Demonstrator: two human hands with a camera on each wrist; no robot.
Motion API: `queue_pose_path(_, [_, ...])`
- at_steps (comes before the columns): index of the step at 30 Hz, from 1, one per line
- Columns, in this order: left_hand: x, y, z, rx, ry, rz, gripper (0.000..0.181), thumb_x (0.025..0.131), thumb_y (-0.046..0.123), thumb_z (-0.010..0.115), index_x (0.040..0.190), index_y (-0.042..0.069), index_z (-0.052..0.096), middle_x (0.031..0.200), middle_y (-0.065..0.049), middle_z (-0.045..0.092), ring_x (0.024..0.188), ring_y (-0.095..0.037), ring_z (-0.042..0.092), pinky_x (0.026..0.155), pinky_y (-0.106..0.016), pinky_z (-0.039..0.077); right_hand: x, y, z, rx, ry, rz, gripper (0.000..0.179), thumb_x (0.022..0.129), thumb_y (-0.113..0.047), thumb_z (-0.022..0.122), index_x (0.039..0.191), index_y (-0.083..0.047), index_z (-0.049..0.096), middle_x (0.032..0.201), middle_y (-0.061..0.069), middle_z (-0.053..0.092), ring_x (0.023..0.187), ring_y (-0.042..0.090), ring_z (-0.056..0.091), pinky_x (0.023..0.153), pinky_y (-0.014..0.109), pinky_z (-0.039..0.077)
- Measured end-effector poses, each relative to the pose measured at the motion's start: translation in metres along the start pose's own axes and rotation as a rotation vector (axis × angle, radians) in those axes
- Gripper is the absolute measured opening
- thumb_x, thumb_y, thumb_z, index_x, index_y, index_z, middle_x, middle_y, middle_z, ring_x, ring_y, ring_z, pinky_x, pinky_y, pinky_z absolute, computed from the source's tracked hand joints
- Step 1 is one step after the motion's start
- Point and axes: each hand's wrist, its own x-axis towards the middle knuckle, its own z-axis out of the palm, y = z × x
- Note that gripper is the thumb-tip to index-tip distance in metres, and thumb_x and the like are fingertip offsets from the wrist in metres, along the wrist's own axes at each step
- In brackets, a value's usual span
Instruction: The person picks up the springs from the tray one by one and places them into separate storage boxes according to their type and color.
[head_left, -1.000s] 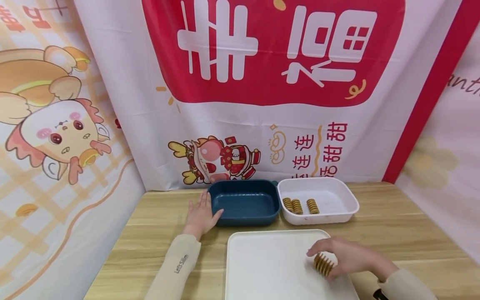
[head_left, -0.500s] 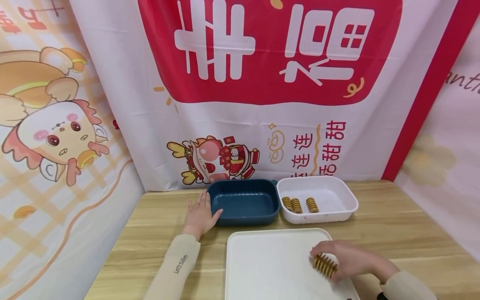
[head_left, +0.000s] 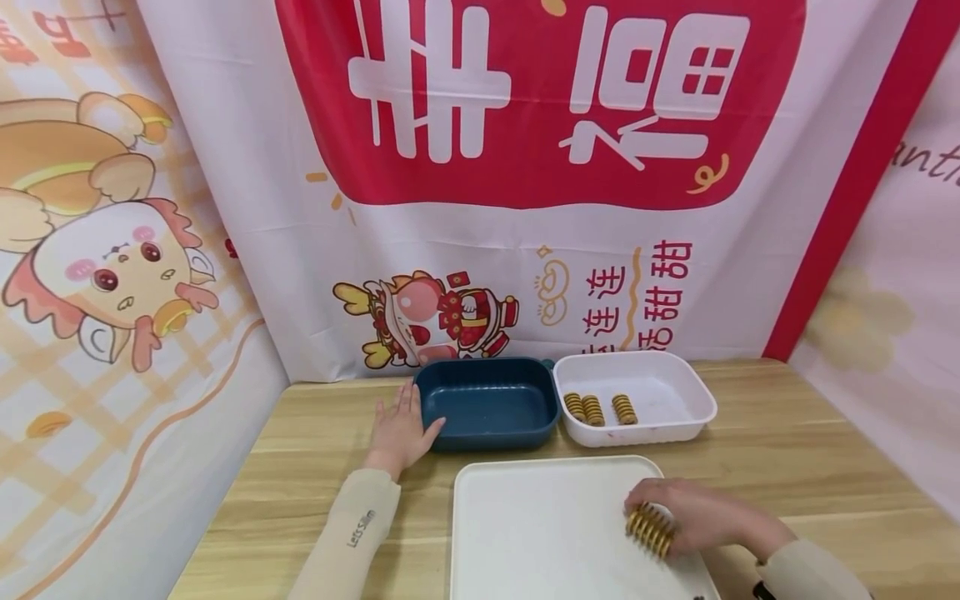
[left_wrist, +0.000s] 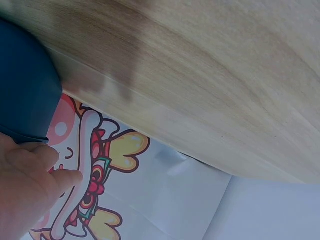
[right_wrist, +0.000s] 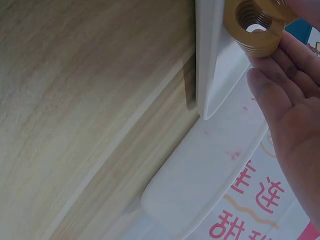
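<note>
My right hand (head_left: pixel 701 521) grips a golden-brown coil spring (head_left: pixel 651 531) over the right side of a white tray (head_left: pixel 540 517). In the right wrist view the spring (right_wrist: pixel 257 30) shows its hollow end, and the fingertips lie against its side. My left hand (head_left: pixel 400 429) rests at the left end of a dark blue box (head_left: pixel 487 437), fingers spread along the wall and thumb at the front rim. The left wrist view shows only part of that hand (left_wrist: pixel 30 182) beside the blue wall.
A white box (head_left: pixel 660 432) stands right of the blue one, with 3 similar springs (head_left: pixel 592 410) lying at its left. Both boxes stand on a wooden table (head_left: pixel 315 467), close to a printed cloth (head_left: pixel 277 250). A small dark thing (head_left: pixel 699 597) is cut off at the bottom edge.
My right hand has shifted slightly right with the spring, which has turned a little. The left hand stays at the blue box. The head view has moved very slightly.
</note>
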Motion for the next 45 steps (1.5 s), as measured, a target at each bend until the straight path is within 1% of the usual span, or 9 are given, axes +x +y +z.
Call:
queue_pose_path(4, [0.0012,-0.0006,0.0014,0.006,-0.001,0.0,0.081,0.097,0.052,0.043,0.144,-0.011,0.026,0.153,-0.024,0.021,0.142,-0.037,0.016,0.11,-0.06,0.01,-0.0004,0.0006,0.0009,-0.021,-0.002,0.014,0.063,0.053,-0.002,0.08,0.113,-0.008,0.061,0.108,-0.002,0.06,0.096,0.011,0.058,0.08,0.032,0.051])
queue_pose_path(6, [0.0018,-0.0009,0.0023,0.009,-0.001,0.001,0.081,0.097,0.052,0.043,0.144,-0.011,0.027,0.153,-0.024,0.021,0.142,-0.037,0.017,0.11,-0.061,0.01,-0.0004,0.0005,0.0015,-0.025,-0.012,0.04,0.063,0.053,-0.002,0.08,0.113,-0.007,0.06,0.108,-0.002,0.06,0.096,0.011,0.057,0.08,0.033,0.051])
queue_pose_path(10, [0.0017,-0.0006,0.0019,0.008,-0.004,0.001,0.081,0.096,0.051,0.044,0.144,-0.012,0.027,0.153,-0.025,0.021,0.142,-0.037,0.017,0.11,-0.061,0.011,-0.0006,-0.0002,0.0018,-0.001,-0.046,0.124,0.061,0.056,-0.001,0.079,0.113,-0.009,0.06,0.109,-0.005,0.059,0.096,0.008,0.056,0.082,0.034,0.05])
queue_pose_path(13, [0.0016,-0.0002,0.0011,0.006,-0.006,-0.001,0.081,0.096,0.051,0.044,0.144,-0.011,0.027,0.153,-0.025,0.02,0.142,-0.037,0.016,0.11,-0.061,0.01,-0.0009,-0.0006,0.0018,0.007,-0.05,0.148,0.06,0.057,0.0,0.078,0.113,-0.009,0.06,0.108,-0.007,0.058,0.095,0.007,0.056,0.081,0.034,0.051])
queue_pose_path(20, [0.0016,-0.0002,0.0011,0.014,-0.014,-0.004,0.081,0.096,0.051,0.044,0.144,-0.012,0.026,0.153,-0.025,0.02,0.142,-0.037,0.016,0.11,-0.061,0.011,-0.0008,-0.0002,0.0035,-0.03,-0.026,0.138,0.059,0.055,-0.001,0.079,0.111,-0.009,0.06,0.107,-0.006,0.058,0.095,0.01,0.057,0.082,0.036,0.051])
queue_pose_path(27, [0.0026,-0.0011,0.0024,0.018,-0.005,-0.005,0.081,0.096,0.052,0.044,0.145,-0.011,0.026,0.153,-0.025,0.021,0.142,-0.037,0.017,0.11,-0.061,0.011,-0.0014,-0.0008,0.0018,0.016,-0.026,0.18,0.059,0.056,-0.006,0.083,0.111,-0.009,0.061,0.106,-0.009,0.059,0.095,0.008,0.056,0.083,0.034,0.05])
queue_pose_path(33, [0.004,-0.0031,0.0058,0.031,-0.004,-0.004,0.082,0.096,0.052,0.043,0.145,-0.01,0.026,0.153,-0.024,0.021,0.142,-0.036,0.017,0.11,-0.061,0.011,-0.0004,-0.0005,0.0007,0.019,-0.022,0.177,0.058,0.056,-0.01,0.086,0.109,-0.01,0.062,0.105,-0.008,0.06,0.095,0.009,0.057,0.082,0.034,0.05])
queue_pose_path(39, [0.0029,-0.0018,0.0034,0.004,0.007,-0.004,0.082,0.096,0.052,0.045,0.145,-0.011,0.026,0.153,-0.024,0.022,0.142,-0.036,0.017,0.11,-0.061,0.011,0.0001,-0.0006,0.0001,0.029,-0.032,0.193,0.057,0.057,-0.011,0.087,0.109,-0.01,0.063,0.105,-0.008,0.06,0.096,0.009,0.057,0.083,0.034,0.05])
queue_pose_path(45, [0.0021,-0.0015,0.0028,0.008,-0.005,-0.007,0.082,0.096,0.053,0.043,0.145,-0.011,0.026,0.154,-0.024,0.02,0.142,-0.036,0.016,0.11,-0.06,0.01,0.0015,-0.0012,-0.0003,0.024,-0.036,0.195,0.057,0.058,-0.014,0.087,0.109,-0.01,0.063,0.106,-0.007,0.061,0.096,0.01,0.057,0.083,0.035,0.05])
